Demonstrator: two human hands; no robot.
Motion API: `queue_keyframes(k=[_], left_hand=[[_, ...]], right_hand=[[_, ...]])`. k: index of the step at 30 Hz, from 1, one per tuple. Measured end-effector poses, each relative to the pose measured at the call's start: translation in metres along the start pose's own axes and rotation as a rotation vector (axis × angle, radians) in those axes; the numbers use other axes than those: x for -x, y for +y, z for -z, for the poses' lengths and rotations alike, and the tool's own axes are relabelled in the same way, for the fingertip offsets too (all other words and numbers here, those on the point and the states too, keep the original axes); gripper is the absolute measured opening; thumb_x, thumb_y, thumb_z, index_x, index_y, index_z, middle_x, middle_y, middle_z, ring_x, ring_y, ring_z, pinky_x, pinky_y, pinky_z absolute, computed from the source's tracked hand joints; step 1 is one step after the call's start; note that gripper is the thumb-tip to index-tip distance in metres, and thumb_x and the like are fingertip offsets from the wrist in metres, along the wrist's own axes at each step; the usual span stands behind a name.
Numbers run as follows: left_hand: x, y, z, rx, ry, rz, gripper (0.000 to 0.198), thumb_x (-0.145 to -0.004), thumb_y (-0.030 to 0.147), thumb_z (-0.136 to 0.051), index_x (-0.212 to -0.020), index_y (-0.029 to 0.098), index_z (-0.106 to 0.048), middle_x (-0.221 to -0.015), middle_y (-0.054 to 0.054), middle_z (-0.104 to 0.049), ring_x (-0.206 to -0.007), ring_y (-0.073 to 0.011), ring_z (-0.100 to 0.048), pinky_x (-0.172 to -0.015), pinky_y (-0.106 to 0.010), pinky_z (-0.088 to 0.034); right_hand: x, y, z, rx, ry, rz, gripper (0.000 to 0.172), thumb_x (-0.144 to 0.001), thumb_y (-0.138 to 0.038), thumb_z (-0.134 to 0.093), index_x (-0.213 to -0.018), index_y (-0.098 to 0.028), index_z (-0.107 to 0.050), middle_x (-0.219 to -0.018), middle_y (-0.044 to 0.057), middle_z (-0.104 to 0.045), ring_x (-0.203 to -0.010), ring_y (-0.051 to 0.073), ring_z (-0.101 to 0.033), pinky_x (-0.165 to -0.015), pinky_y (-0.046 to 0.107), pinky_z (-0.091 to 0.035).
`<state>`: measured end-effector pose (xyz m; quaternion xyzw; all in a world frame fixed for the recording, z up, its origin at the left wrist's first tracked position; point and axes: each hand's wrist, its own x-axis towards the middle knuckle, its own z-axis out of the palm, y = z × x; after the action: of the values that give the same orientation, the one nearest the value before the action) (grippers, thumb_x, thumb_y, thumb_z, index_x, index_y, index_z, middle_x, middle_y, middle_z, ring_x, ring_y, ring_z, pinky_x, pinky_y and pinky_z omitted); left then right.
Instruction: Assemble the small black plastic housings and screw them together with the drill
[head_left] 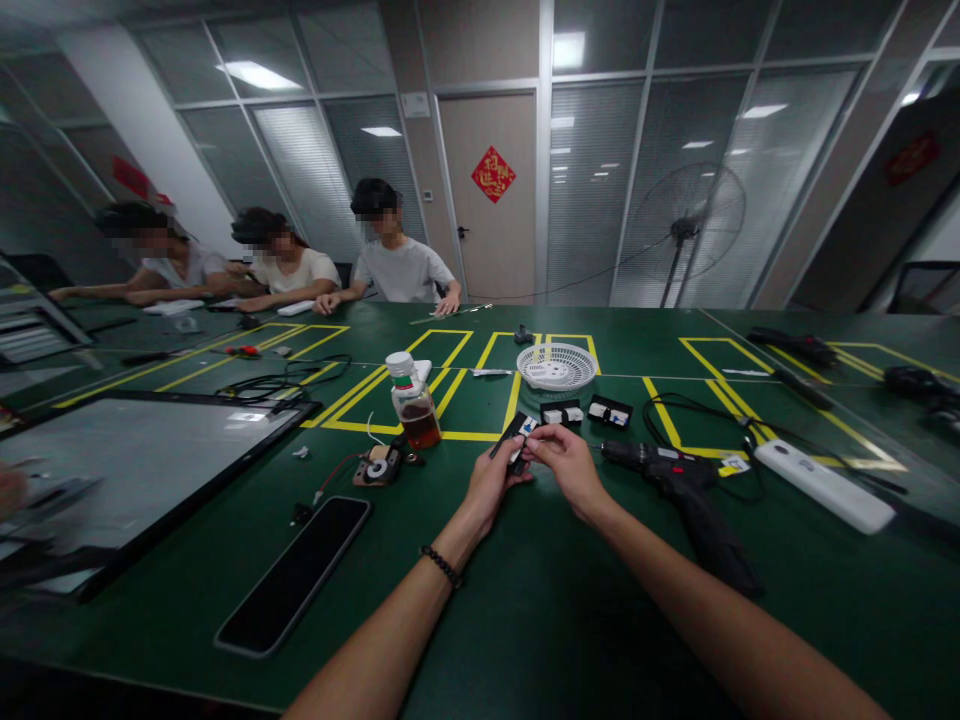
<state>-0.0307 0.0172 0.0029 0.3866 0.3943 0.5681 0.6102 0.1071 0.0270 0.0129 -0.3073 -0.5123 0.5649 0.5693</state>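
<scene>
A small flat black case (516, 434) with white and blue parts on it is held in my left hand (487, 485), the fingers closed around its lower end. My right hand (568, 466) meets it from the right, thumb and forefinger pinched together at the white and blue part. What sits between those fingertips is too small to make out. Just beyond my hands lie two similar black cases, a left one (562, 413) and a right one (610, 411), with white and blue contents. A white slotted round basket (556, 368) stands behind them.
A black power drill (686, 480) lies close to my right forearm, beside a white power bank-like bar (821, 485). Left are a bottle of brown liquid (416, 405), a small motor-like part (380, 466), a phone (296, 575) and a large framed panel (172, 460). Several people sit across.
</scene>
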Motion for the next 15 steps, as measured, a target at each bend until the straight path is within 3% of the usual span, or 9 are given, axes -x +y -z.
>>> queue_keyframes(k=[7, 15], left_hand=[[-0.0019, -0.0005, 0.0006, -0.081, 0.030, -0.065, 0.041, -0.074, 0.042, -0.070, -0.101, 0.011, -0.066, -0.088, -0.009, -0.065, -0.075, -0.0154, -0.062, -0.059, -0.025, -0.056], [-0.0033, -0.0007, 0.0013, -0.028, -0.022, -0.036, 0.040, -0.077, 0.040, -0.068, -0.105, 0.012, -0.066, -0.089, -0.009, -0.064, -0.076, -0.0153, -0.061, -0.062, -0.027, -0.058]], right_hand=[[-0.0020, -0.0026, 0.0011, -0.015, 0.010, -0.054, 0.024, -0.073, -0.031, -0.073, -0.088, -0.018, -0.061, -0.082, 0.004, -0.069, -0.077, 0.020, -0.068, -0.080, 0.037, -0.053], [-0.0015, -0.0063, 0.0039, 0.005, -0.011, -0.056, 0.025, -0.072, -0.031, -0.074, -0.088, -0.018, -0.061, -0.080, 0.004, -0.069, -0.077, 0.021, -0.068, -0.079, 0.038, -0.053]])
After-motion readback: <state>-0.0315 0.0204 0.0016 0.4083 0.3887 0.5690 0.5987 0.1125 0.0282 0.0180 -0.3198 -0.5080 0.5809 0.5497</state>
